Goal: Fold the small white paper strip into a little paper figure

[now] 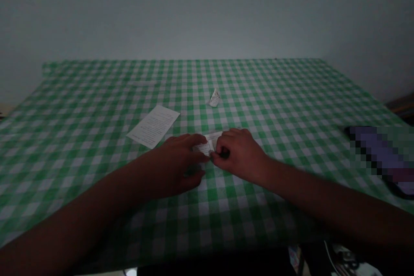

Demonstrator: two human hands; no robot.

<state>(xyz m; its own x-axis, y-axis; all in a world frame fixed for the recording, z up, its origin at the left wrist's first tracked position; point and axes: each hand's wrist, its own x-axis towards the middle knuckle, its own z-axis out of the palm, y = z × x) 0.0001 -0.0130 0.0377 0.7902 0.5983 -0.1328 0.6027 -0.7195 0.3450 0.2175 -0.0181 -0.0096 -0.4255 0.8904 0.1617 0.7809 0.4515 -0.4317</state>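
Note:
Between my two hands lies a piece of printed paper, partly folded and partly covered by my fingers. My left hand rests at its left side, the fingers apart and touching the paper, the thumb spread away on the cloth. The fingers of my right hand are curled, and the thumb and forefinger pinch the paper near its middle. Left of and beyond my left hand is a flat sheet of paper with lines of text. A small creased paper scrap lies farther back.
A green and white checked tablecloth covers the table. At the right edge lies a dark, flat object with a pixelated surface. Behind the table stands a plain wall. Below the front edge, at the right, are dim cluttered items.

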